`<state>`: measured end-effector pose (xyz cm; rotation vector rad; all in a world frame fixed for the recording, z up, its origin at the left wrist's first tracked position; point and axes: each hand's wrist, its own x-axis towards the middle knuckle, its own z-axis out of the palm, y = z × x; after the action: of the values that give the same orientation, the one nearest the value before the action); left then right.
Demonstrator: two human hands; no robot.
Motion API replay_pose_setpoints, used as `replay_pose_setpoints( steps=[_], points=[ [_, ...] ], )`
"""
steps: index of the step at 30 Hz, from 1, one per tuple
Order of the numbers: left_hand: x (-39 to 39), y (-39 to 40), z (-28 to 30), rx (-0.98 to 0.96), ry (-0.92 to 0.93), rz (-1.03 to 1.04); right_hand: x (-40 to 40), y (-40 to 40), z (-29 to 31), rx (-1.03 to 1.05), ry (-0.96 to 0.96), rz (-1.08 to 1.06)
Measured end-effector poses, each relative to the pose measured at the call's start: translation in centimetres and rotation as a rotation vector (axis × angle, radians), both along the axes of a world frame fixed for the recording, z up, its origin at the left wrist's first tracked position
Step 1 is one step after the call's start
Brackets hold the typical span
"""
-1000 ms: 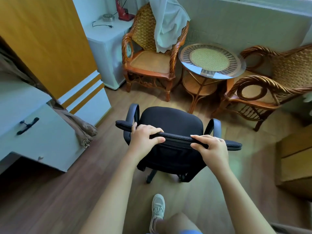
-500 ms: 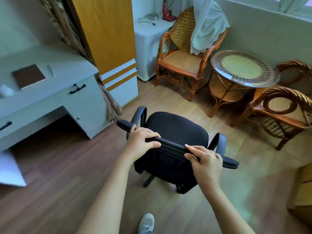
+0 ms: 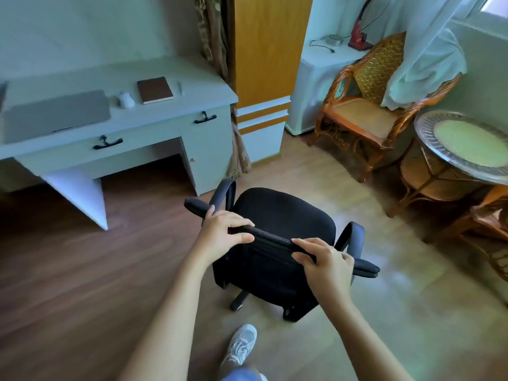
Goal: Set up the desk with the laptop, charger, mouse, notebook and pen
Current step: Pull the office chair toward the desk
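Note:
A black office chair stands on the wooden floor in front of me. My left hand and my right hand both grip the top edge of its backrest. To the upper left is a pale grey desk. On it lie a closed grey laptop, a white mouse, a brown notebook and a white pen. No charger can be made out.
An orange-and-white wardrobe stands right of the desk. Further right are a white cabinet, a wicker armchair draped with cloth, and a round glass-topped table. My white shoe is on the floor below.
The view has swung left, bringing the desk and the items on it into sight. The chair has turned and rolled toward the desk, with both hands still gripping its backrest.

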<state>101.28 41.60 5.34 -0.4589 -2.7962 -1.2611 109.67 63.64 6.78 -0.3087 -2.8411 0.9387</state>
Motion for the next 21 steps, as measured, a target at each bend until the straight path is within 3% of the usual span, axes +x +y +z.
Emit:
replay_pose_setpoints(
  steps=[12,21],
  points=[
    [6.7,-10.6,-0.5,-0.012,0.132,0.315,-0.9,-8.9,-0.1,0.007,-0.005,0.33],
    [6.9,-18.9,-1.2,-0.114,0.236,0.499,-5.4,-17.5,-0.9,0.188,0.081,0.553]
  ],
)
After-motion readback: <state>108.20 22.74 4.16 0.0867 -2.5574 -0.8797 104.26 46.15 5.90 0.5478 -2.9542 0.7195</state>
